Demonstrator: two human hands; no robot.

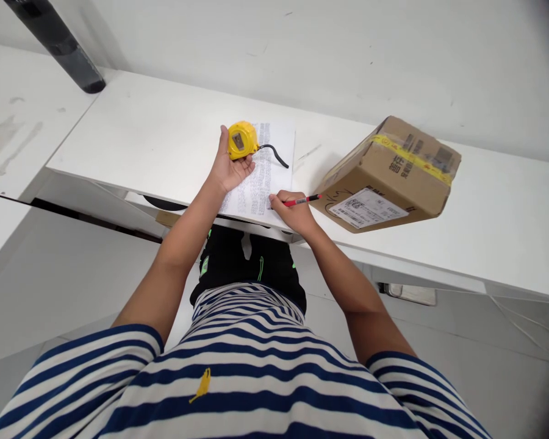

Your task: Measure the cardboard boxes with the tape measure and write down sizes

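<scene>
My left hand (229, 166) is closed around a yellow tape measure (241, 139), holding it over a printed sheet of paper (261, 177) on the white table (155, 140). A black strap trails from the tape measure across the sheet. My right hand (294, 212) grips a red pen (302, 200) at the sheet's lower right corner, its tip end pointing toward a cardboard box (388, 174). The box, with a yellow tape strip and a white shipping label, sits just right of the pen.
A black pole (59, 42) slants down at the back left, against the white wall. A second white surface (13, 128) adjoins the table on the left. A cable (521, 323) lies on the floor under the table's right side.
</scene>
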